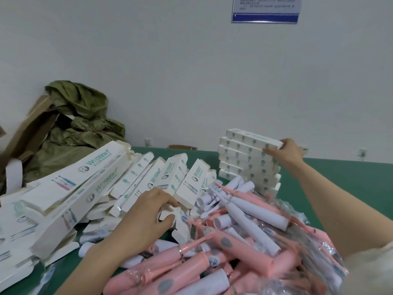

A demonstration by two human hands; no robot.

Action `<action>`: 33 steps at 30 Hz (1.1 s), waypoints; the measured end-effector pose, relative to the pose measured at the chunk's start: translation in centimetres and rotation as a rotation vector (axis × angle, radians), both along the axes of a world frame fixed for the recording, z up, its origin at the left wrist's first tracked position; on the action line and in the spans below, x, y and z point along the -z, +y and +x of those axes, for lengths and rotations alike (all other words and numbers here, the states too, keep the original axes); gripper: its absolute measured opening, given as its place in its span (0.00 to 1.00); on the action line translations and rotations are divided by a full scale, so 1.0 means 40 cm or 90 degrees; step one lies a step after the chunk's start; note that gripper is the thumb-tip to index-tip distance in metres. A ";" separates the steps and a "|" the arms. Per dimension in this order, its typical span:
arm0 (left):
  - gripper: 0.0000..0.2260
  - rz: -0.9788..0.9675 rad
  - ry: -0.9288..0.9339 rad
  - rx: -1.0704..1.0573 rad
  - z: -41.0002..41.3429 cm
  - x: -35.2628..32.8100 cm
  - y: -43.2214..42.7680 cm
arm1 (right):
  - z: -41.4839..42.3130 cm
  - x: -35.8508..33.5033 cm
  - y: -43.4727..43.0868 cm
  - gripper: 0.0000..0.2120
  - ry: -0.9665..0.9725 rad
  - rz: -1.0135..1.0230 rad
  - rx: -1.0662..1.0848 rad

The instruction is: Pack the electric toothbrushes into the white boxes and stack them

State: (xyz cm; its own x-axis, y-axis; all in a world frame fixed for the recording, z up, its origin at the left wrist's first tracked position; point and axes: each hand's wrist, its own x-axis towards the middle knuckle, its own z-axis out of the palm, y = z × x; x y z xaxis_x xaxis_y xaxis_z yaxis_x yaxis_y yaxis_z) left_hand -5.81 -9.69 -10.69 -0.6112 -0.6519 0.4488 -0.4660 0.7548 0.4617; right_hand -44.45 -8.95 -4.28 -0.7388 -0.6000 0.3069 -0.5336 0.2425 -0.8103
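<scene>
Head view: WISDENT-printed white boxes (96, 165)

The green desk (350, 177) carries loose white boxes (85, 188) at left, a stack (244, 158) right of centre, and toothbrushes (234, 241) heaped at lower right.

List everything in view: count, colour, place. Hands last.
stack of packed boxes: at least six, white with green dots, far right of the table
top box: one, white, on the stack
empty boxes: many, white with green lettering, heaped left
toothbrushes: many, pink and white, heaped near centre and right
table: one, green, under it all
cloth bundle: one, olive green, back left against the wall
cardboard: brown, far left beside the bundle
notice: one, blue-edged, on the wall, top right
wall sockets: two, white, just above the table's far edge
left hand: grip on an empty box at the heap's near edge
right hand: grip on the top box's end
</scene>
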 end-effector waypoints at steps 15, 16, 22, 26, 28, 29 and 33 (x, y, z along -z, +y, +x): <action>0.22 -0.002 -0.038 -0.220 0.007 -0.029 -0.032 | 0.235 -0.032 0.161 0.22 0.237 -0.029 -0.052; 0.17 0.008 -0.062 -0.199 0.008 -0.028 -0.031 | 0.274 -0.021 0.167 0.21 0.237 -0.010 -0.095; 0.09 -0.077 0.127 -0.109 0.049 -0.035 0.030 | 0.466 0.031 0.164 0.12 0.154 0.101 -0.288; 0.20 -0.276 0.208 -0.074 0.089 -0.048 0.094 | 0.571 0.023 0.146 0.18 -0.349 0.074 -0.438; 0.20 -0.309 0.232 -0.056 0.114 -0.048 0.122 | 0.616 0.028 0.145 0.13 -0.479 0.017 -0.494; 0.21 -0.306 0.246 -0.050 0.124 -0.047 0.133 | 0.635 0.031 0.146 0.11 -0.517 -0.015 -0.524; 0.34 -0.109 0.411 -0.073 0.140 -0.047 0.144 | 0.682 0.023 0.155 0.04 -0.624 -0.105 -0.578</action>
